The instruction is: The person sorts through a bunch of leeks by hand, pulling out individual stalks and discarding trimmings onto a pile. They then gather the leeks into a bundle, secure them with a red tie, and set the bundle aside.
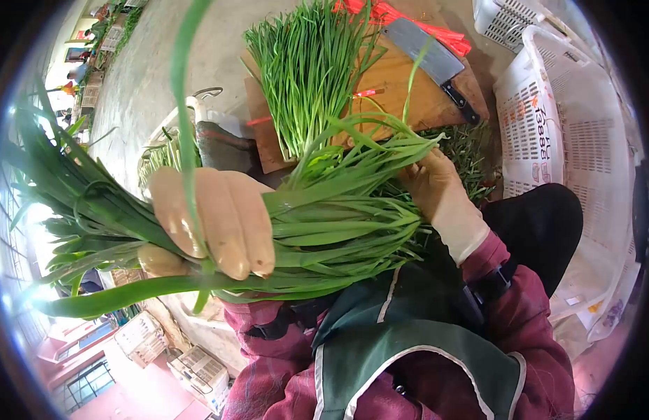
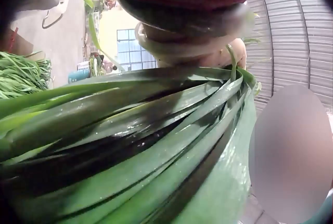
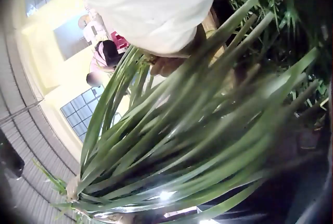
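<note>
A large bunch of garlic chives [image 1: 338, 231], long flat green leaves, stretches across the person's lap in the head view. The left hand [image 1: 212, 217], in a pale glove, grips the bunch with its fingers wrapped over it. Loose leaf ends fan out beyond it to the left. At the bunch's other end, the gloved right hand [image 1: 440, 189] pinches leaves at the edge. Leaves [image 2: 156, 146] spread from the left hand in the left wrist view. In the right wrist view the right fingers [image 3: 166, 66] are partly hidden by the cuff and leaves.
A neat pile of chives [image 1: 303, 77] lies on a wooden board [image 1: 436, 98] beside a cleaver [image 1: 426, 52] and red strips [image 1: 408, 24]. White plastic baskets [image 1: 534, 119] stand at the right. Leaf scraps [image 1: 471, 161] lie below the board. Other people [image 3: 106, 57] show in the background.
</note>
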`<state>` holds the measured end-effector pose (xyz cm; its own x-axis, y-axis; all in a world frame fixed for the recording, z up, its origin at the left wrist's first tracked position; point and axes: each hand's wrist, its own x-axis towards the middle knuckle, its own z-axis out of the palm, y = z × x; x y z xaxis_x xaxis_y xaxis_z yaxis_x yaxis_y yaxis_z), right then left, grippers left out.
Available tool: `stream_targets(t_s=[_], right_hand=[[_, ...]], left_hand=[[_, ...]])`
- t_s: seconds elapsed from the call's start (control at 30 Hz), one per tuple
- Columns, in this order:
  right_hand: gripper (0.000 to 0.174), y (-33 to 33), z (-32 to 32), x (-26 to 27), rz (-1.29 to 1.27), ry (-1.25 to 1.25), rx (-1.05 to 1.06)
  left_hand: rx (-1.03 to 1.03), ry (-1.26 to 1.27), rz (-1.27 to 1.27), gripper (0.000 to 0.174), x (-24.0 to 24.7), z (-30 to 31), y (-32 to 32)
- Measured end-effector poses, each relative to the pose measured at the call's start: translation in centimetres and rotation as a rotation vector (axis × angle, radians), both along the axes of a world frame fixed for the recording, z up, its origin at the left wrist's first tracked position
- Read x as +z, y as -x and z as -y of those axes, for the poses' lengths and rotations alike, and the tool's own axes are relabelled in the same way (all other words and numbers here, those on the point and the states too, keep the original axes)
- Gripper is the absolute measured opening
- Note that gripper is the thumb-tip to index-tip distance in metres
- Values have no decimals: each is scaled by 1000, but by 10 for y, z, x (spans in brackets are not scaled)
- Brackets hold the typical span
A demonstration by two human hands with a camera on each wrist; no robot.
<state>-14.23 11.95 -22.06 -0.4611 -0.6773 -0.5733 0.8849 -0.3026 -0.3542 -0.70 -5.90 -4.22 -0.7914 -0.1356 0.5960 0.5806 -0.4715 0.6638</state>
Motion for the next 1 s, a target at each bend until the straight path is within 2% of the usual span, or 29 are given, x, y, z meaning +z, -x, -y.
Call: stream_targets(t_s=[0.13, 0.17, 0.33, 0.37, 0.47, 0.6, 0.7, 0.8, 0.9, 1.0], right_hand=[[24, 3, 4, 1, 57, 76, 16], [24, 4, 5, 3, 57, 71, 22], [21, 9, 4, 6, 12, 101, 87], [17, 8, 5, 9, 3, 42, 75], [13, 11, 5, 22, -27, 186, 175], [14, 7, 0, 34, -217, 107, 226], [17, 2, 7, 49, -162, 24, 98], [20, 2, -2, 34, -255, 27, 119], [20, 6, -9, 25, -483, -120, 298], [17, -6, -9, 79, -855, -229, 433]], left_hand=[[12, 46, 31, 27, 2, -5, 7], [98, -48, -38, 27, -3, -13, 9], [-26, -8, -59, 29, -6, 3, -1], [-49, 0, -61, 30, -5, 4, -3], [91, -62, -88, 29, 1, -4, -3], [127, -101, -132, 30, 4, -5, -7], [141, -91, -116, 29, 8, -7, -9], [178, -65, -89, 29, 13, -13, -12], [185, -65, -93, 28, 19, -19, -13], [190, -72, -115, 27, 20, -21, -14]])
